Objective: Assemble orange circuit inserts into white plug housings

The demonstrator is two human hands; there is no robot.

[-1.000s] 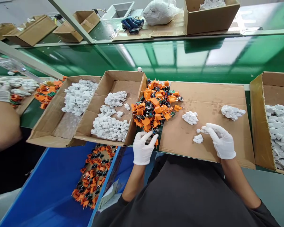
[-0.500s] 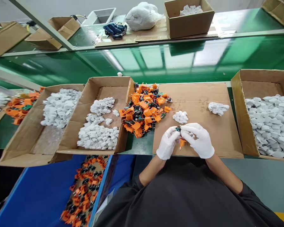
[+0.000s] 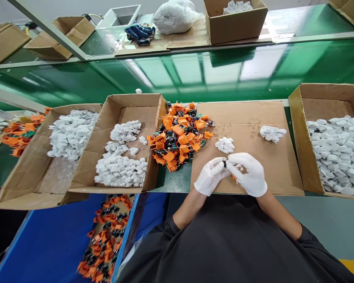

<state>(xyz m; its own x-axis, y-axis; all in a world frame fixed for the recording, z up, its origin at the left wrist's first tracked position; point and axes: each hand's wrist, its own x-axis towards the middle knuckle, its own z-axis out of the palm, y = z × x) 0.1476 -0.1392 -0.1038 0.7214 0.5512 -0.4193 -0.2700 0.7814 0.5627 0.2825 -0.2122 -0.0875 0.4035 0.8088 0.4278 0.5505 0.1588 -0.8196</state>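
Both my hands wear white gloves and meet above the cardboard sheet [image 3: 262, 165]. Between their fingertips is a small orange part with a circuit board [image 3: 224, 162]; its dark end shows at the top, and a bit of orange pokes out below. My left hand [image 3: 209, 177] pinches it from the left. From the right, my right hand [image 3: 249, 175] closes on it with thumb and fingers, hiding most of it. Just beyond the fingers lies a small pile of white pieces [image 3: 225, 145]. Another white clump [image 3: 273, 134] rests farther right on the sheet.
A heap of orange parts with circuit boards [image 3: 179, 135] sits left of the sheet. Cardboard boxes of white pieces stand at left [image 3: 115, 188] and right [image 3: 296, 129]. Below left, a blue bin [image 3: 47, 239] adjoins more orange parts. A shelf [image 3: 106, 43] runs along the back.
The part has turned between my fingers: its orange end hung down plainly before and is now mostly behind my right hand. The view has shifted slightly.
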